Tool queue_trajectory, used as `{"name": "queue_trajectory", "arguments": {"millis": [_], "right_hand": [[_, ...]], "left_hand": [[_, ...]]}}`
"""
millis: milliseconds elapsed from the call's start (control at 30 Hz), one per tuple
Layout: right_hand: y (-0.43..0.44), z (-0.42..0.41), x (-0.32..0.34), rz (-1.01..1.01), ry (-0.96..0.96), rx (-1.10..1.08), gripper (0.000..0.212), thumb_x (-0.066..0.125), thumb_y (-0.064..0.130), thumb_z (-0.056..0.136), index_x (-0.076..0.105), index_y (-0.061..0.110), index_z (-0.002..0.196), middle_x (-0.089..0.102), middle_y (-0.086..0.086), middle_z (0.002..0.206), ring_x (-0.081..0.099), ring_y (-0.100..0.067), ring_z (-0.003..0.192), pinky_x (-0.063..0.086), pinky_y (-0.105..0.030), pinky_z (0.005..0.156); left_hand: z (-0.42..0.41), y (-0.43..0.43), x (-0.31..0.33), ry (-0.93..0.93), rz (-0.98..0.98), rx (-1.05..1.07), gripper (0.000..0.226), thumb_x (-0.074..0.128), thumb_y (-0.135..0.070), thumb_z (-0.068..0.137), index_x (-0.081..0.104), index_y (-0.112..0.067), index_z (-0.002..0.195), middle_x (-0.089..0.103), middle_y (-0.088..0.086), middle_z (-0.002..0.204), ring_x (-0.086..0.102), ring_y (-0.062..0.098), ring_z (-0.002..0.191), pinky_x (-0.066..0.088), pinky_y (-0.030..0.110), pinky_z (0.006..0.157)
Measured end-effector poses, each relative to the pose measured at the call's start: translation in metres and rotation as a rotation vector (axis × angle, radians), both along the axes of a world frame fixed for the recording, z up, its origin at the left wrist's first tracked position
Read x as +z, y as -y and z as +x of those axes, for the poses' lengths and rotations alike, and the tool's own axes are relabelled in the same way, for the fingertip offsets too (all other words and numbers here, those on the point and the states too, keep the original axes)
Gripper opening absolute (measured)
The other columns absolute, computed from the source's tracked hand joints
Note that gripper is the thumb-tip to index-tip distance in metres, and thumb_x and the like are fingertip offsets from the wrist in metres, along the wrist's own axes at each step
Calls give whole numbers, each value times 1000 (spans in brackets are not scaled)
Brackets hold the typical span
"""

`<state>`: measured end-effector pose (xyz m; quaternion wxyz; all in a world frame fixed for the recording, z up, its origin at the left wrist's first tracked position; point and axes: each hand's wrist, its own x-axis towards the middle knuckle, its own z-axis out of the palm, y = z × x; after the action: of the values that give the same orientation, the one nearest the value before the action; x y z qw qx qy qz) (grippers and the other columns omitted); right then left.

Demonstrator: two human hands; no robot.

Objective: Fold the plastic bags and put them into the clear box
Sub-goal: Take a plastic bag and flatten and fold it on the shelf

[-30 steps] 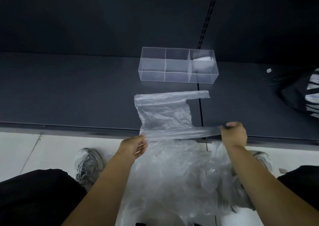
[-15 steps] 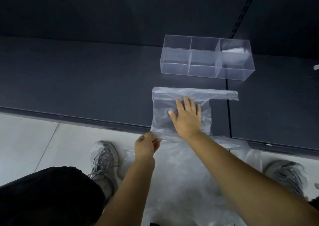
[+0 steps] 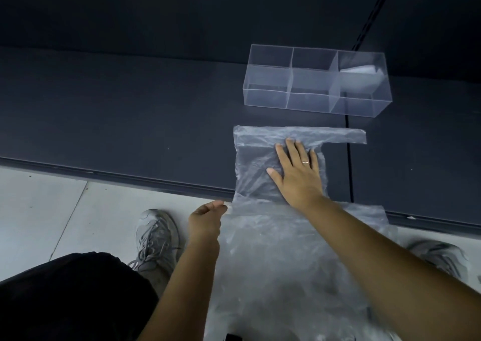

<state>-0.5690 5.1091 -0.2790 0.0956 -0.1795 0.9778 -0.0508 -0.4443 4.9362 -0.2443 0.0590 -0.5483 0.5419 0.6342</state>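
Plastic bag point(image 3: 256, 163) | middle hidden under right hand point(image 3: 296, 174) | left hand point(image 3: 205, 221) grip unclear

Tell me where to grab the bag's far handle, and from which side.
Pinch the handle at its free end, coming from the right. It lies flat, a thin strip jutting right beyond the bag, clear of the right hand pressing the bag and of the box.

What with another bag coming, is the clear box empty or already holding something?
Partly filled: the clear box has a whitish folded bag in its right compartment; the middle and left compartments look empty.
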Motion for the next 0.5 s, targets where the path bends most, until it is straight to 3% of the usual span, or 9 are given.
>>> {"name": "queue_trajectory", "arguments": {"millis": [100, 200, 300, 400, 500], "right_hand": [[-10, -9, 5, 0, 15, 21, 67, 17, 58, 97, 1, 26, 154, -8, -1, 162, -11, -19, 148, -10, -44, 119], [-8, -6, 12, -39, -23, -23, 65, 20, 54, 99, 5, 23, 154, -4, -3, 162, -9, -20, 148, -10, -44, 118], [11, 9, 15, -153, -29, -30, 62, 22, 50, 100, 11, 21, 154, 1, -4, 162, -6, -21, 149, -8, -41, 118], [20, 23, 8, -130, 9, 13, 63, 21, 53, 99, 8, 23, 154, -2, -2, 162, -8, -19, 149, -8, -40, 118], [6, 21, -1, -42, -1, 48, 65, 17, 56, 98, 2, 25, 154, -8, 1, 162, -12, -17, 148, -11, -40, 117]], "left_hand": [[-4, 3, 4, 69, -11, -76, 10, 65, -18, 89, 62, -15, 79, 61, 5, 76, 52, 17, 64, 43, 24, 54], [-14, -5, 6, 81, 260, -169, 36, 55, -46, 93, 64, -12, 99, 70, 4, 97, 65, 19, 89, 48, 30, 70], [-20, -15, 5, 81, 541, -150, 45, 59, -55, 86, 62, -13, 104, 75, 0, 84, 70, 13, 74, 50, 27, 59], [-18, -18, 1, 112, 600, -97, 27, 75, -40, 75, 64, -16, 82, 68, -5, 62, 62, 8, 49, 48, 19, 47], [-13, -15, -3, 101, 639, -100, 22, 78, -31, 73, 63, -16, 66, 61, -7, 57, 56, 6, 46, 47, 17, 47]]}}
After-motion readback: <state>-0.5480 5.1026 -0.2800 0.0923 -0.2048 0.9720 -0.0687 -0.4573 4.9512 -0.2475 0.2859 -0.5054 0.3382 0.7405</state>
